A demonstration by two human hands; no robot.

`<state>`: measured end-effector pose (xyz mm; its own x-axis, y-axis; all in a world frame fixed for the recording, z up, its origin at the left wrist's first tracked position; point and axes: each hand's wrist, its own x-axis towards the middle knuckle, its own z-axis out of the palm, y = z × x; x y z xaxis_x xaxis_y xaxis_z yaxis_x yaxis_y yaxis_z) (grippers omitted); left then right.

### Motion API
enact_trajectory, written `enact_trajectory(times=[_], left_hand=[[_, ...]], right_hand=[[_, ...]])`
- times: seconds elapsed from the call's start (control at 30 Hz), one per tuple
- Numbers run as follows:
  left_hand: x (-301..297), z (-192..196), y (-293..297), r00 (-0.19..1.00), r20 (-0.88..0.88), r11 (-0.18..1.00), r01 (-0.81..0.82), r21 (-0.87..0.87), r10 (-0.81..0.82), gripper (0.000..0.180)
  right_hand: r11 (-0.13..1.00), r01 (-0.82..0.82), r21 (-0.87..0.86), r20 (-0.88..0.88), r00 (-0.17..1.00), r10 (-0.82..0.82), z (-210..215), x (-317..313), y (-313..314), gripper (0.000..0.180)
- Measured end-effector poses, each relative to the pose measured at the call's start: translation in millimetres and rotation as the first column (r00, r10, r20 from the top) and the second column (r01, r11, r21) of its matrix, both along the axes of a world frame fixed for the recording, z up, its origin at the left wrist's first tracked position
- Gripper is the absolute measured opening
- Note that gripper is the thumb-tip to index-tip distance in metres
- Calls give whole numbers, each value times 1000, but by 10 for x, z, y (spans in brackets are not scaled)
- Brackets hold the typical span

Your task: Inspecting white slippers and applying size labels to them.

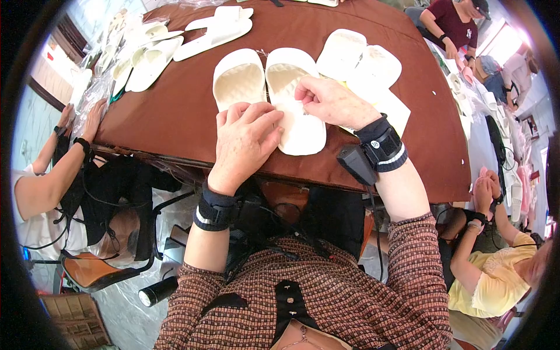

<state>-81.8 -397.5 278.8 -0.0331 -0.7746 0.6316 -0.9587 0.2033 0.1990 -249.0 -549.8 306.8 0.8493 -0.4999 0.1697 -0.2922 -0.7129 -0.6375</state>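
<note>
A pair of white slide slippers lies on the brown-covered table in front of me, toes pointing away. My left hand rests over the heel half of the left slipper, its fingers somewhat apart and the index and thumb reaching the edge of the right slipper. Above the right slipper's footbed, my right hand is closed in a pinch. A tiny dark spot shows beneath its fingertips; what they hold is too small to make out. A thin tie shows between the two slippers' upper ends.
Beside my right hand, another white slipper pair lies by a white sheet. More white slippers lie at the far left. A co-worker's hands rest at the left table edge. Other people work at the right.
</note>
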Motion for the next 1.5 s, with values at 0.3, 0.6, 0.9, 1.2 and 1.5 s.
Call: enact_trajectory(times=[0.3,0.6,0.9,1.2,1.5], left_hand=[[9,-3,-6,1000,8,1000,-3,-6,3,23],[133,32,23,968,-217,992,123,-12,-122,19],[792,-50,-27,712,-701,995,-87,-48,29,16],[816,-160,-83,858,-483,982,-188,19,173,30],[849,-196,-83,845,-507,983,-184,24,171,30]], right_hand=[[999,-15,-35,41,999,16,7,-2,28,17],[986,66,-152,102,994,-51,-112,72,21,14],[986,155,65,361,917,-168,149,39,80,13],[988,138,-72,386,917,-100,616,66,285,14],[840,13,-542,-28,999,-34,428,231,-123,45]])
